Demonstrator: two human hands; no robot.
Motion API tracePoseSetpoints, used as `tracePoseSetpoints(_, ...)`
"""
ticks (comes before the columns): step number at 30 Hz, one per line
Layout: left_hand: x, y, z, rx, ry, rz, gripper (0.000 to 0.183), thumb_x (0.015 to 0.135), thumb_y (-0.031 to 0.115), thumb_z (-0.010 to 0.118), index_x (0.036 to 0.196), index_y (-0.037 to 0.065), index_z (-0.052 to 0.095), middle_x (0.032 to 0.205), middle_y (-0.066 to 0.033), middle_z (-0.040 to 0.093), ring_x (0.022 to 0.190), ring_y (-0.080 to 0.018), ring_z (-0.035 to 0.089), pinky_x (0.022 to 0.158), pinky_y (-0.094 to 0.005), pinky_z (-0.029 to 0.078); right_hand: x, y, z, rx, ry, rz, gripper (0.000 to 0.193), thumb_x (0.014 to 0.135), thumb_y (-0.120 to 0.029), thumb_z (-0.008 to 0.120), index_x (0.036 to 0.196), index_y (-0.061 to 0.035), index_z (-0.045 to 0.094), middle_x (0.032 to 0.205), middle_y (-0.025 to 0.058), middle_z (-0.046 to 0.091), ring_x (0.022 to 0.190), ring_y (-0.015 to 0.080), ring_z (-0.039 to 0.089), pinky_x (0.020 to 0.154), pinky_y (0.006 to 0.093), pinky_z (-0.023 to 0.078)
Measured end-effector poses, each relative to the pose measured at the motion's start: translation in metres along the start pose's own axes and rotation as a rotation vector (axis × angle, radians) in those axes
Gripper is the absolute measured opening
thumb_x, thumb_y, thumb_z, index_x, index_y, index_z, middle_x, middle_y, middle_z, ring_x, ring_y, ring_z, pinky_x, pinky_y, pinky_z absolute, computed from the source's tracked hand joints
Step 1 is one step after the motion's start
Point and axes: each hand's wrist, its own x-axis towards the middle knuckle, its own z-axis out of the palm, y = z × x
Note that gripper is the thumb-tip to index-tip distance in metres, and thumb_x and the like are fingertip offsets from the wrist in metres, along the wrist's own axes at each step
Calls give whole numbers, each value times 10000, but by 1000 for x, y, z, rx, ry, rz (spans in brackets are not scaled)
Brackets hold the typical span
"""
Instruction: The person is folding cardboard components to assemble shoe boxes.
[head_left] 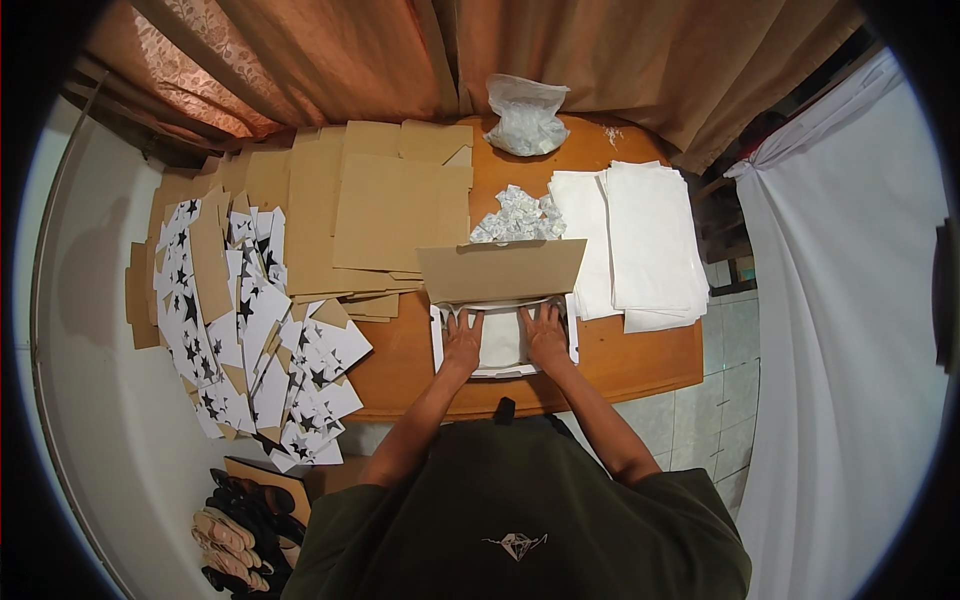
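Directly in front of me, near the table's front edge, stands a cardboard box [505,372], white outside, its brown lid [503,272] raised at the far side. White sheet material [503,337], paper or cloth, lines the inside. My left hand [462,340] lies in the left part of the box with its fingers stretched forward on the white sheet. On the right side, my right hand [545,337] presses in the same way, fingers spread. Neither hand holds anything. Behind the lid sits a heap of small white packets [520,215].
Flat brown cardboard pieces [400,215] cover the table's left half, beside star-printed white cardboard [250,320]. Stacked white sheets [655,245] lie right of the box. A clear plastic bag [527,118] stands at the back of the wooden table [640,360]. Shoes [235,540] are below left.
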Motion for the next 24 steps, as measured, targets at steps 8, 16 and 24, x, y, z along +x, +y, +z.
tracePoseSetpoints(8,7,-13,9,-174,-24,-11,778,744,-166,628,1469,25,417,1449,-258,330,1293,-497,406,973,-506,535,-1,-5,-16,24,-115,-26,610,928,-108,563,1513,-54,398,1452,316,416,1324,497,446,1013,414,517)
tracePoseSetpoints(16,-1,-5,6,-70,28,-30,838,706,-180,662,1472,31,397,1445,-260,311,1256,-533,403,961,-495,560,-1,-3,-7,3,-106,26,622,923,-91,539,1521,-57,370,1452,376,378,1312,506,446,1024,421,510)
tracePoseSetpoints(24,-2,-12,4,-103,102,29,710,729,-154,643,1398,12,472,1391,-267,382,1203,-483,460,963,-527,526,-5,-5,-23,78,-26,-49,559,925,-78,524,1475,-50,429,1442,346,399,1294,512,457,1028,463,491)
